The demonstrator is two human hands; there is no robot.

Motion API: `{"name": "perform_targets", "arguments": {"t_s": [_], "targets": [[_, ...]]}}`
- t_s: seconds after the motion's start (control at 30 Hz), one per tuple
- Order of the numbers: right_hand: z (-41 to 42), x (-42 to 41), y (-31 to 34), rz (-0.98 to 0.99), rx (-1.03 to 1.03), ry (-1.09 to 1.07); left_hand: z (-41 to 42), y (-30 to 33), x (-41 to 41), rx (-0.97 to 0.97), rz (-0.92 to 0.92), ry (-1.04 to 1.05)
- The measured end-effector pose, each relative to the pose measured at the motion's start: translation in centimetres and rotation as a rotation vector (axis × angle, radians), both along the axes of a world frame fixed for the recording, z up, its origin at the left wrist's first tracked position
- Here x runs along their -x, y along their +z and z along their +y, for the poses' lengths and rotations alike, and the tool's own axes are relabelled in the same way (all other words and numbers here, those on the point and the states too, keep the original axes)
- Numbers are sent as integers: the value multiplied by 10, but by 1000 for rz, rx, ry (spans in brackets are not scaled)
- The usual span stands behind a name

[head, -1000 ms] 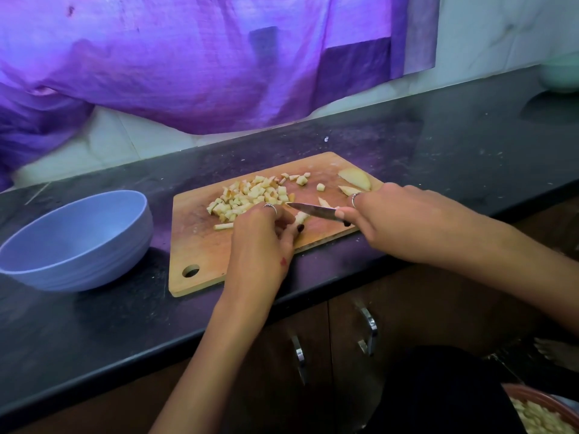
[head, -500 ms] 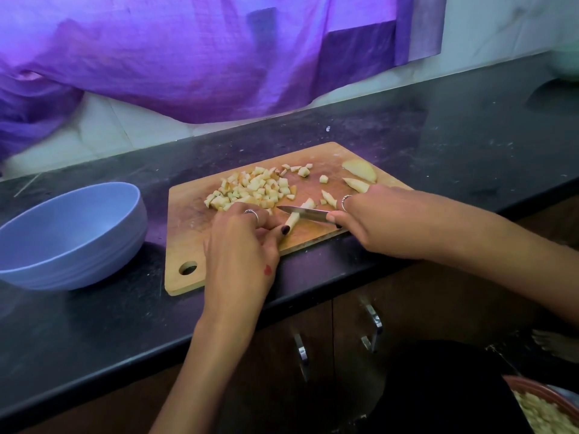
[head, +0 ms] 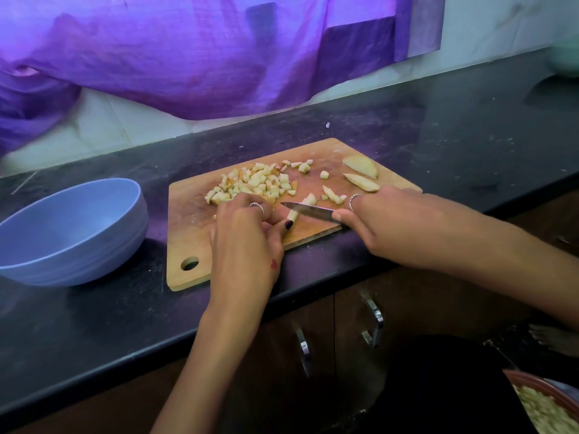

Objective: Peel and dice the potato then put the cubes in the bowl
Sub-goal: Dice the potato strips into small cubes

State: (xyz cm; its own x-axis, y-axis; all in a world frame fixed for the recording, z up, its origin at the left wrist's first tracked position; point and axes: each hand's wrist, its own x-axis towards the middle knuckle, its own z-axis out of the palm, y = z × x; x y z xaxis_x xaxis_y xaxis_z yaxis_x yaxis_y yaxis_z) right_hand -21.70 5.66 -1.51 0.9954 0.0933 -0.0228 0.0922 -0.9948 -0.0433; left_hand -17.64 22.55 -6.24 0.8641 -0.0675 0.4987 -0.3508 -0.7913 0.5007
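Bowl [head: 72,233] holds nothing; potato cubes [head: 257,183] lie on board [head: 188,233].

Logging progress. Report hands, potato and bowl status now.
Left hand pinning potato strip; right hand grips knife. Diced pile on cutting board, two wedges uncut. Blue bowl empty. Nothing obstructing.

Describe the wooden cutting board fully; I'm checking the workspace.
The rectangular light-brown wooden cutting board lies flat and askew on the black stone counter, a round hanging hole at its near left corner. It carries a heap of pale potato cubes, two uncut wedges and a strip under the knife. Its surface looks worn.
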Motion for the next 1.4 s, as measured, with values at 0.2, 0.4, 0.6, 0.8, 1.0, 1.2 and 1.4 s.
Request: {"name": "perform_targets", "arguments": {"t_s": [0.2, 0.4, 0.6, 0.8, 1.0, 1.2, 1.4], "targets": [[5, -13, -1, 22, -28, 62, -2, 3, -1, -13, 16, -3], [-11, 0, 11, 43, 29, 41, -1, 1, -1, -9, 8, -20], [-6, 14, 7, -47, -5, -28, -7, 2, -3, -22, -9, -52], [1, 3, -2, -7, -46, -12, -8, 0, -5, 4, -34, -62], [8, -8, -7, -10, -41, 41, -9, 0, -7, -4, -19, -34], [-4, 9, 2, -99, 45, -14, -7, 0, 2, -56, -27, -31], [3, 15, -6, -125, 2, 12, -1, 3, 2, 27, 19, -35]]}}
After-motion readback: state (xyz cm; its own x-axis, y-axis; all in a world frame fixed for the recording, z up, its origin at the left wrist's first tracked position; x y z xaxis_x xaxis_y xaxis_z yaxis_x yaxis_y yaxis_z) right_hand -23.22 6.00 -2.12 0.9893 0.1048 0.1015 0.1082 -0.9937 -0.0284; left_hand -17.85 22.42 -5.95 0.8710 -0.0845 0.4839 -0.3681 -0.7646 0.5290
